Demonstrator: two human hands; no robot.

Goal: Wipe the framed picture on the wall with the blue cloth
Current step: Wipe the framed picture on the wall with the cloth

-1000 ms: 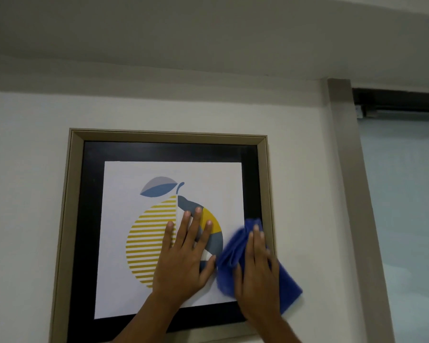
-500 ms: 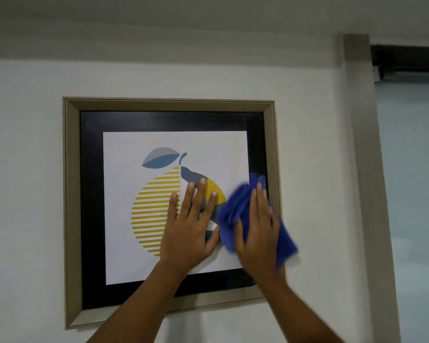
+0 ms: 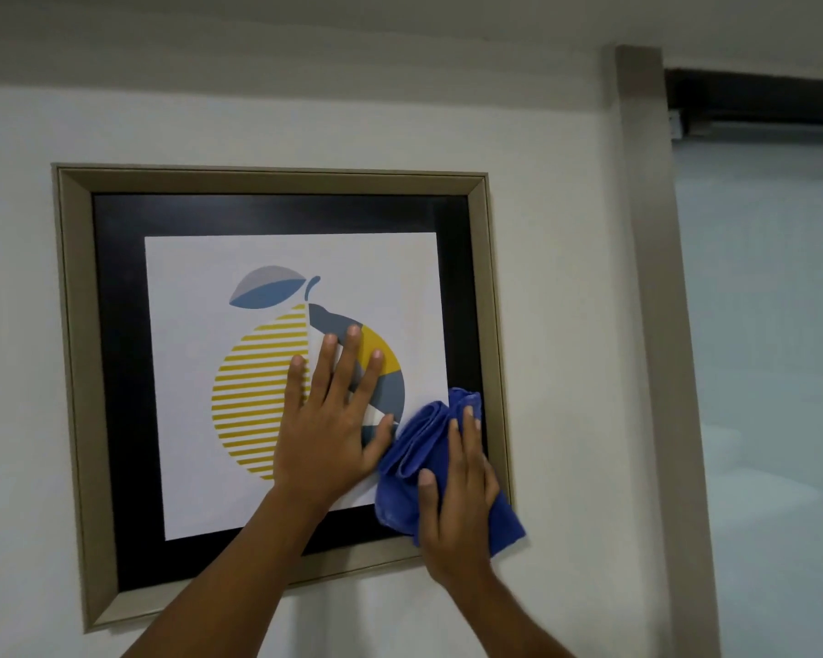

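The framed picture [image 3: 74, 372] hangs on a white wall; it has a beige frame, a black mat and a print of a striped yellow fruit with a blue leaf. My left hand [image 3: 329, 420] lies flat on the print with fingers spread, holding nothing. My right hand [image 3: 457, 505] presses the bunched blue cloth [image 3: 409, 458] against the picture's lower right corner, over the black mat and the frame's right edge. The cloth's lower end sticks out past the frame onto the wall.
A beige vertical post [image 3: 656, 325] stands right of the picture. Beyond it is a pale frosted panel [image 3: 770, 372] under a dark rail [image 3: 756, 102]. Bare white wall [image 3: 15, 325] surrounds the frame.
My right hand has slid the cloth down toward the lower right corner of the frame. The left hand stays flat on the print. The view has shifted a little.
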